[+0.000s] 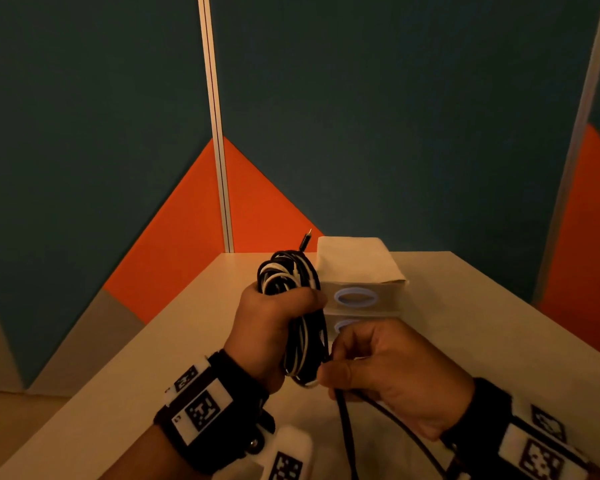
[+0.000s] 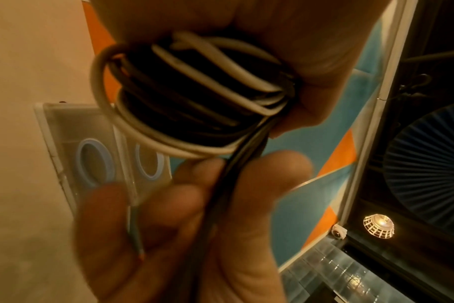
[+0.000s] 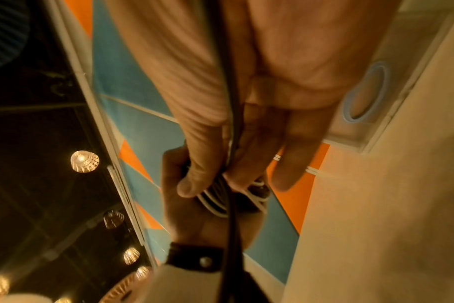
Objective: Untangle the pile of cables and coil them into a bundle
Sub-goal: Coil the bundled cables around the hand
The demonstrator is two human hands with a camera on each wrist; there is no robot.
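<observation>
The coil of cables [image 1: 293, 306] stands upright above the table, gripped round its middle by the left hand [image 1: 274, 327], whose fingers and thumb curl fully round the strands. It is made of smooth round black and white cords wound into long oval loops; the exact number of cables cannot be told, but at least one white and one black run through it. One metal-tipped plug [image 1: 306, 239] sticks up from the top of the loops. At the coil's lower end the right hand [image 1: 381, 372] pinches the strands between thumb and forefinger, the other fingers loosely bent. Two black cable tails [image 1: 347, 431] hang from this hand toward the near edge of the table [image 1: 482, 306], a pale, smooth, flat surface. Just beyond the hands, near the far edge, stand two stacked clear plastic boxes [image 1: 387, 299], each with one blue oval ring on its front. A folded pale paper sheet [image 1: 357, 259] lies on top.
</observation>
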